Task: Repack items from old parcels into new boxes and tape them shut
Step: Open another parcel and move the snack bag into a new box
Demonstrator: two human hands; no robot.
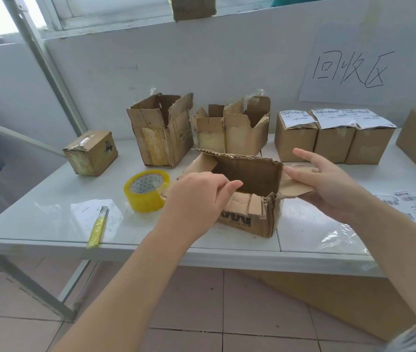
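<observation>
A worn, open cardboard box [255, 219] with black print stands at the middle of the white table [49, 224], near its front edge. My left hand [194, 201] curls its fingers over the box's near left rim and grips it there. My right hand [329, 184] holds the box's right flap [297, 190], one finger on top and the others beneath. The far flap stands upright. The near flap is crumpled and folded inward. What lies inside the box is hidden.
A yellow tape roll [146, 190] and a yellow utility knife [97, 227] lie left of the box. Behind stand a small sealed box [91, 152], two torn open parcels [161, 130] [232, 128] and three labelled boxes [334, 135]. Label sheets [410, 201] lie at the right.
</observation>
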